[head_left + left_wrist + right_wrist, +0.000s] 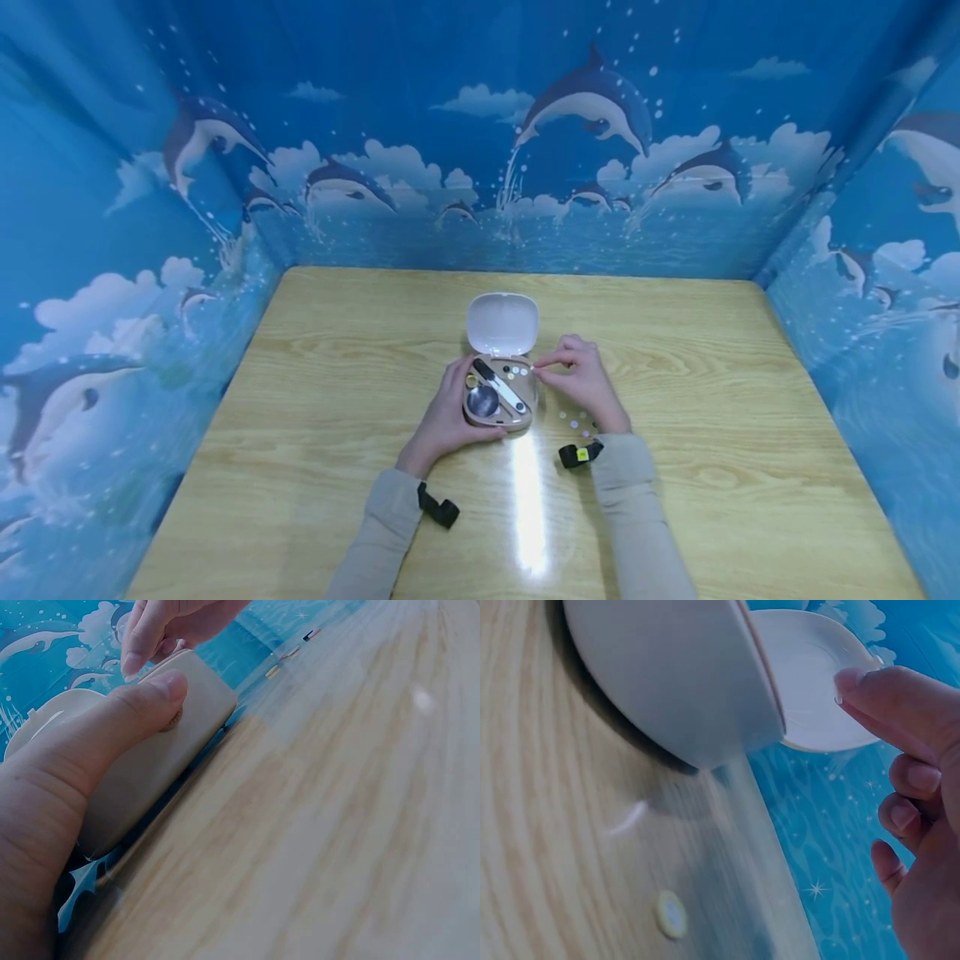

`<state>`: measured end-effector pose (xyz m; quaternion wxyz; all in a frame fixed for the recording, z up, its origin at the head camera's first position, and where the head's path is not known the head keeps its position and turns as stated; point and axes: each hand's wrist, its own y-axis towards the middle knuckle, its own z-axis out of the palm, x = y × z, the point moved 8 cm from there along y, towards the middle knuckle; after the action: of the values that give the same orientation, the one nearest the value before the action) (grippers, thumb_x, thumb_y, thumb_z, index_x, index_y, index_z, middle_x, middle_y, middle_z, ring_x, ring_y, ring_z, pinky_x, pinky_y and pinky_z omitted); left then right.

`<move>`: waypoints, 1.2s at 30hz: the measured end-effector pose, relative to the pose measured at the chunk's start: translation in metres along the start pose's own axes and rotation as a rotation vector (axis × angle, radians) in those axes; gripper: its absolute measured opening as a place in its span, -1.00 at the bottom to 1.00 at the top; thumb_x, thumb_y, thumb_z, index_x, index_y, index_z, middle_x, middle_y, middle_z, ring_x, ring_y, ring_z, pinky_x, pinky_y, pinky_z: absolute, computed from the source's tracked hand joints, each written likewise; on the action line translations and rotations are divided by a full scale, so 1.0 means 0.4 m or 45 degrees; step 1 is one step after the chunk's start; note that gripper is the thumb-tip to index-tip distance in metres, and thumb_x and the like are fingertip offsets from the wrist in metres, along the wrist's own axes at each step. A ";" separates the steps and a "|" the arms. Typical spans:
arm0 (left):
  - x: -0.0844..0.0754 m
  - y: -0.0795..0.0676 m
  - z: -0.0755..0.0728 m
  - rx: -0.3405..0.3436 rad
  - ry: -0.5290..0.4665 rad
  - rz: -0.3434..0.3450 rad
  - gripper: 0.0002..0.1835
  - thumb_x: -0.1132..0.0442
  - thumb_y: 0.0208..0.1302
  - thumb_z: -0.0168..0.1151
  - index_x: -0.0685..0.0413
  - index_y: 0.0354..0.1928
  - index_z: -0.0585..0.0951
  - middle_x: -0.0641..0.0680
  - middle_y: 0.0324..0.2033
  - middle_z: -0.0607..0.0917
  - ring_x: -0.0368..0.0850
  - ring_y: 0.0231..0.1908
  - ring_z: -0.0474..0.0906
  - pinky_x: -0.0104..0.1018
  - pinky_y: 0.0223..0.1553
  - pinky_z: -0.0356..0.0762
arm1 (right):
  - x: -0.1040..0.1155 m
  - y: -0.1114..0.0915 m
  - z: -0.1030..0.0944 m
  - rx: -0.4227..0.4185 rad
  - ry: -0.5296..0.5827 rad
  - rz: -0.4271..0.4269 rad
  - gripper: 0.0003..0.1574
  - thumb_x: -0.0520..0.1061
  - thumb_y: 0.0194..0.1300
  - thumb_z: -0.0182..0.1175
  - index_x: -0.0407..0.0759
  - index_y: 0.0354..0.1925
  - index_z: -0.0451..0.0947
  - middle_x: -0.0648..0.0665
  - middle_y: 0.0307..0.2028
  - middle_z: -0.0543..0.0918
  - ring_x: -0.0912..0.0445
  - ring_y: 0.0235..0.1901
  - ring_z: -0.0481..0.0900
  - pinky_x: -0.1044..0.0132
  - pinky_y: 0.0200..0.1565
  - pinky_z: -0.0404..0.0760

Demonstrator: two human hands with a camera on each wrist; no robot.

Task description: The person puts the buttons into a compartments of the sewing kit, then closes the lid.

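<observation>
A small sewing kit case [531,417] stands on the table with its white lid [502,325] raised at the far side. My left hand [450,421] grips the case from the left, thumb along its near side. Inside lie a white tool with a black end [506,393], a dark round disc [482,402], a gold-coloured round piece [472,381] and several small buttons [515,370]. Over the case's right rim, my right hand [581,379] pinches a small white button between thumb and forefinger, mostly hidden by the fingertips [851,681].
Several loose buttons [574,424] lie on the wooden table [360,367] right of the case, beside my right wrist. Both wrists carry black cameras; the right one [577,455] sits low near these buttons. A blue dolphin-print curtain [420,233] encloses the table's back and sides.
</observation>
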<state>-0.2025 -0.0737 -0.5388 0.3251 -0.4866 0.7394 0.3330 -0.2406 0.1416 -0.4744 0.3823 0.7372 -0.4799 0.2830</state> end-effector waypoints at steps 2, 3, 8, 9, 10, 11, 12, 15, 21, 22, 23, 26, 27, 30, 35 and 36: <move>0.001 -0.001 0.001 0.003 -0.001 -0.005 0.46 -0.29 -0.40 0.67 -0.16 0.57 -0.02 -0.04 0.46 0.13 -0.01 0.40 0.19 0.02 0.39 0.21 | -0.001 0.003 0.009 0.007 -0.012 0.006 -0.90 -0.22 0.03 0.50 -0.09 -0.39 0.78 -0.05 -0.51 0.40 0.10 -0.39 0.27 0.16 -0.10 0.23; 0.001 -0.001 0.001 0.003 -0.001 -0.006 0.47 -0.29 -0.40 0.67 -0.15 0.57 -0.02 -0.04 0.46 0.13 -0.01 0.40 0.19 0.02 0.39 0.21 | -0.001 0.004 0.013 0.013 -0.018 0.004 -0.89 -0.22 0.02 0.50 -0.09 -0.39 0.78 -0.05 -0.51 0.40 0.10 -0.39 0.28 0.14 -0.08 0.23; 0.002 -0.002 0.002 0.002 0.009 -0.015 0.47 -0.31 -0.40 0.65 -0.15 0.57 -0.02 -0.04 0.46 0.13 -0.02 0.40 0.19 0.01 0.39 0.22 | -0.010 0.004 0.040 0.057 -0.014 0.035 -0.90 -0.16 0.03 0.51 -0.03 -0.40 0.77 -0.01 -0.48 0.45 0.08 -0.36 0.32 0.13 -0.07 0.29; 0.001 -0.002 0.002 0.003 0.011 -0.018 0.47 -0.31 -0.39 0.65 -0.16 0.57 -0.02 -0.04 0.47 0.13 -0.02 0.40 0.19 0.01 0.39 0.22 | -0.013 0.003 0.046 0.069 -0.017 0.047 -0.89 -0.14 0.03 0.52 -0.01 -0.40 0.77 0.00 -0.46 0.45 0.08 -0.34 0.33 0.13 -0.07 0.31; 0.001 -0.002 0.002 0.004 0.014 -0.022 0.47 -0.32 -0.40 0.65 -0.17 0.57 -0.03 -0.04 0.47 0.13 -0.02 0.40 0.18 0.01 0.38 0.22 | -0.017 0.002 0.051 0.080 -0.015 0.062 -0.89 -0.12 0.04 0.52 0.01 -0.40 0.77 0.01 -0.45 0.46 0.08 -0.32 0.34 0.12 -0.07 0.32; 0.001 -0.002 0.002 0.005 0.015 -0.024 0.47 -0.33 -0.40 0.64 -0.18 0.57 -0.03 -0.04 0.47 0.13 -0.02 0.40 0.18 0.01 0.39 0.22 | -0.019 0.001 0.056 0.089 -0.016 0.074 -0.89 -0.10 0.04 0.52 0.03 -0.39 0.77 0.02 -0.44 0.47 0.08 -0.30 0.35 0.11 -0.04 0.32; 0.001 -0.002 0.003 0.006 0.017 -0.027 0.47 -0.33 -0.40 0.64 -0.20 0.57 -0.03 -0.04 0.47 0.13 -0.02 0.41 0.18 0.01 0.39 0.22 | -0.021 0.000 0.059 0.094 -0.019 0.083 -0.89 -0.09 0.04 0.52 0.03 -0.39 0.77 0.02 -0.43 0.48 0.08 -0.28 0.36 0.08 -0.01 0.32; 0.001 -0.002 0.003 0.007 0.022 -0.027 0.47 -0.33 -0.40 0.63 -0.20 0.57 -0.04 -0.04 0.47 0.12 -0.01 0.41 0.18 0.01 0.39 0.22 | -0.024 0.000 0.067 0.107 -0.039 0.092 -0.88 -0.07 0.04 0.52 0.05 -0.38 0.76 0.03 -0.43 0.46 0.09 -0.26 0.35 -0.04 0.14 0.27; 0.001 -0.002 0.002 0.012 0.029 -0.032 0.47 -0.33 -0.39 0.64 -0.16 0.57 -0.04 -0.04 0.47 0.12 -0.02 0.41 0.18 -0.02 0.39 0.21 | -0.013 0.003 0.075 0.106 -0.093 0.027 -0.87 -0.11 0.02 0.53 0.02 -0.39 0.76 -0.01 -0.48 0.44 0.10 -0.31 0.33 -0.05 0.20 0.18; 0.000 -0.002 0.002 0.014 0.028 -0.032 0.47 -0.32 -0.39 0.64 -0.16 0.57 -0.04 -0.03 0.47 0.12 -0.02 0.41 0.17 -0.02 0.39 0.21 | -0.010 0.004 0.076 0.105 -0.103 0.011 -0.86 -0.12 0.01 0.54 0.01 -0.40 0.77 -0.03 -0.48 0.44 0.10 -0.32 0.33 0.00 0.14 0.20; -0.001 -0.002 0.002 0.015 0.027 -0.030 0.47 -0.31 -0.39 0.65 -0.15 0.57 -0.04 -0.03 0.47 0.12 -0.02 0.41 0.17 -0.02 0.40 0.21 | -0.008 0.004 0.076 0.103 -0.111 -0.002 -0.86 -0.13 0.00 0.54 0.00 -0.40 0.77 -0.04 -0.49 0.44 0.10 -0.33 0.32 0.03 0.10 0.20; -0.002 -0.001 0.002 0.016 0.028 -0.026 0.48 -0.30 -0.39 0.66 -0.16 0.57 -0.05 -0.03 0.47 0.12 -0.03 0.41 0.17 -0.03 0.40 0.21 | -0.005 0.003 0.078 0.103 -0.136 -0.021 -0.85 -0.13 -0.01 0.55 -0.01 -0.40 0.77 -0.04 -0.49 0.43 0.11 -0.34 0.30 0.09 0.03 0.20; -0.001 -0.001 0.002 0.017 0.027 -0.024 0.47 -0.29 -0.39 0.66 -0.16 0.58 -0.05 -0.03 0.47 0.12 -0.03 0.41 0.17 -0.02 0.40 0.21 | -0.005 0.004 0.078 0.101 -0.139 -0.019 -0.85 -0.13 -0.01 0.55 0.00 -0.40 0.77 -0.04 -0.49 0.43 0.11 -0.35 0.30 0.11 0.02 0.20; 0.000 0.000 0.003 0.015 0.035 -0.022 0.47 -0.30 -0.39 0.65 -0.17 0.57 -0.05 -0.02 0.47 0.12 -0.02 0.41 0.17 -0.01 0.40 0.21 | -0.006 0.004 0.078 0.100 -0.143 -0.009 -0.85 -0.11 0.00 0.55 0.00 -0.39 0.77 -0.02 -0.50 0.40 0.11 -0.35 0.29 0.12 0.00 0.20; 0.001 0.001 0.003 0.011 0.043 -0.025 0.47 -0.32 -0.39 0.64 -0.16 0.57 -0.04 -0.02 0.47 0.12 -0.01 0.41 0.18 0.00 0.39 0.22 | -0.006 0.007 0.078 0.097 -0.148 -0.006 -0.84 -0.11 -0.01 0.55 0.00 -0.38 0.77 0.02 -0.50 0.38 0.12 -0.35 0.29 0.13 0.00 0.20; 0.002 0.001 0.003 0.010 0.044 -0.027 0.47 -0.33 -0.39 0.64 -0.16 0.57 -0.04 -0.03 0.47 0.13 -0.01 0.40 0.18 0.00 0.39 0.23 | -0.006 0.007 0.078 0.097 -0.149 -0.008 -0.84 -0.11 -0.01 0.55 0.00 -0.38 0.77 0.03 -0.50 0.39 0.12 -0.35 0.29 0.13 0.00 0.20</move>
<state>-0.2030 -0.0731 -0.5399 0.3178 -0.4988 0.7409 0.3183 -0.2426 0.1160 -0.4927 0.3260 0.7681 -0.4880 0.2563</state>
